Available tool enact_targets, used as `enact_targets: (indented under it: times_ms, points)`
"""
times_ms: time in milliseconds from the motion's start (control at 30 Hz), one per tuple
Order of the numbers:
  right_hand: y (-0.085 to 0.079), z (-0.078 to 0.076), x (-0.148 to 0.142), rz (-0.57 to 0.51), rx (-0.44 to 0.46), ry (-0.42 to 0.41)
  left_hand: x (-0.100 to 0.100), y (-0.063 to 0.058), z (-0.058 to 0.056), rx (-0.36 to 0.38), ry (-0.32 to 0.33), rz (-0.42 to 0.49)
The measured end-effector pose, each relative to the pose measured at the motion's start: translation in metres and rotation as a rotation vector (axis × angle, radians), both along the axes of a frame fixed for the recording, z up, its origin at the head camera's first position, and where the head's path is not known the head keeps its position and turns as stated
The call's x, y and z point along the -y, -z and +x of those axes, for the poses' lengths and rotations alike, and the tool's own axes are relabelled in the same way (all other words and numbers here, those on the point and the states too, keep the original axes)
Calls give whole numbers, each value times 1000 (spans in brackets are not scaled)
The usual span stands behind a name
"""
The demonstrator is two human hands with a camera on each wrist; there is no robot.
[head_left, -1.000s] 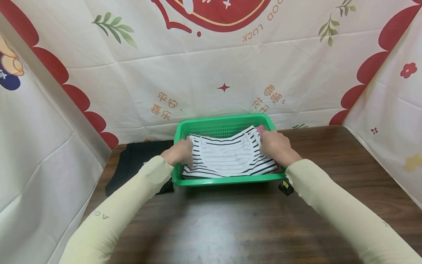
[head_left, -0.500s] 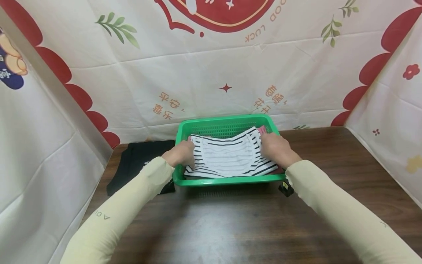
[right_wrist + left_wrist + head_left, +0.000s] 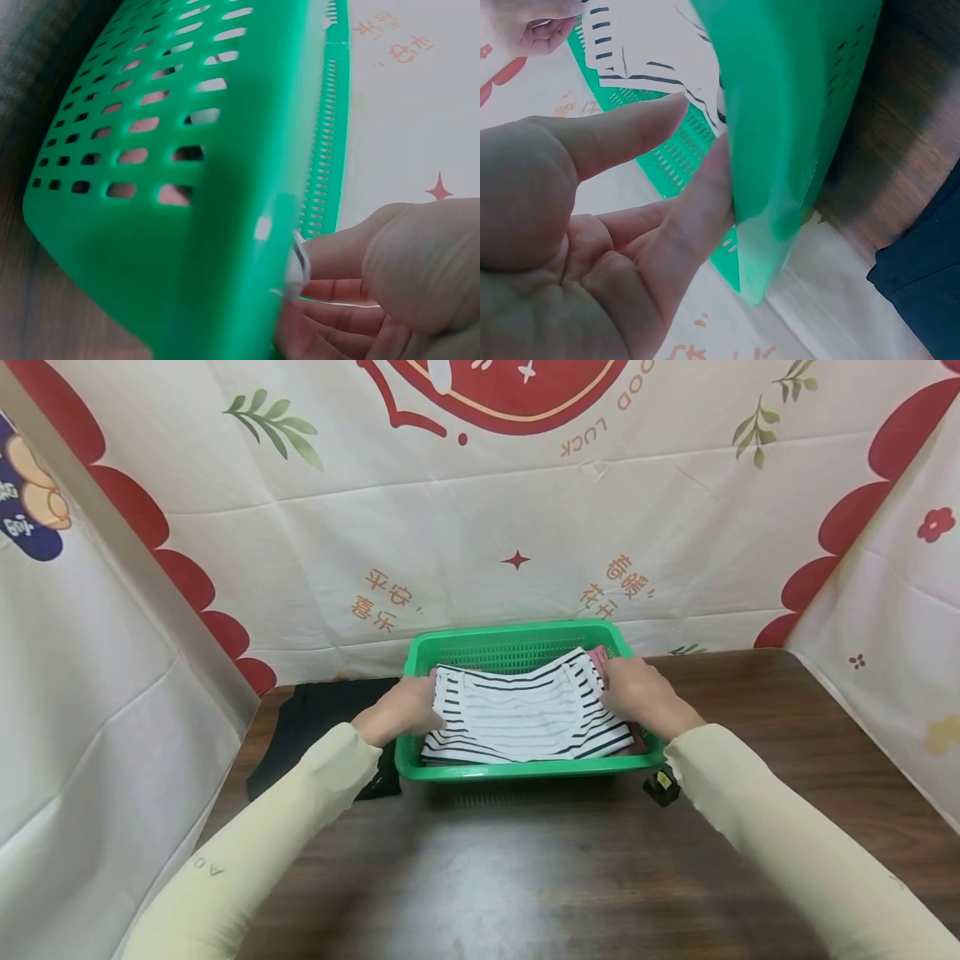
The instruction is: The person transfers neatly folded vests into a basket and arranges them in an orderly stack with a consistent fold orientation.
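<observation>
A folded white shirt with black stripes (image 3: 525, 710) lies in the green plastic basket (image 3: 525, 770). My left hand (image 3: 401, 708) is at the basket's left side. In the left wrist view its thumb and index finger stand apart beside the rim, with no cloth between them. On the other side, my right hand (image 3: 648, 697) is at the shirt's right edge. The right wrist view shows its thumb and curled fingers meeting at a bit of white cloth (image 3: 298, 266), partly hidden by the basket wall. Pink cloth (image 3: 598, 655) peeks out beneath the shirt.
A black folded garment (image 3: 318, 714) lies on the dark wooden table (image 3: 495, 868), left of the basket. A small black object (image 3: 662, 786) shows under the right wrist. A printed white cloth (image 3: 450, 543) hangs behind the basket, and similar cloth stands on both sides.
My left hand has drawn slightly left, away from the shirt's edge. The right hand has shifted a little to the right. The shirt stays in the basket.
</observation>
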State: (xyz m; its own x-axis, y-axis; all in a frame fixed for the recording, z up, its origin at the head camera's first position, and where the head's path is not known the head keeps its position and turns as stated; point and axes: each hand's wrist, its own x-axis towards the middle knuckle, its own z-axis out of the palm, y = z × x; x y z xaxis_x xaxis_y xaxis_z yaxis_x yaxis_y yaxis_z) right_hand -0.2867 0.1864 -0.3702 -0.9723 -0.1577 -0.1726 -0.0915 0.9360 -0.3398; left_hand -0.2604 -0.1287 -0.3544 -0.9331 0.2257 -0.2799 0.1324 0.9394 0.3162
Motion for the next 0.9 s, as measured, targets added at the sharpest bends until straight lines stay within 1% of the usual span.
enact_targets:
  times_ms: [133, 233, 333, 433, 567, 700, 833, 900]
  points:
    - [-4, 4, -5, -36, -7, -6, 6, 0, 4, -44, 14, 32]
    - [-6, 7, -9, -60, -16, -19, 8, 0, 8, -58, 18, 50]
    - [-8, 10, -11, -61, -20, -43, 10, 0, 11, -71, 38, 51]
    - [-9, 13, -13, -49, 9, -73, 9, 1, 13, -84, 55, 36]
    - [-9, 16, -13, -34, 54, -122, 8, 2, 16, -65, 61, 3]
    - [-10, 20, -15, -28, 68, -164, 7, 3, 18, -46, 50, -12]
    - [-10, 23, -17, -36, 66, -173, 9, 1, 22, -71, 66, 14]
    - [-10, 25, -18, -31, 51, -172, 12, -1, 25, -76, 73, 43]
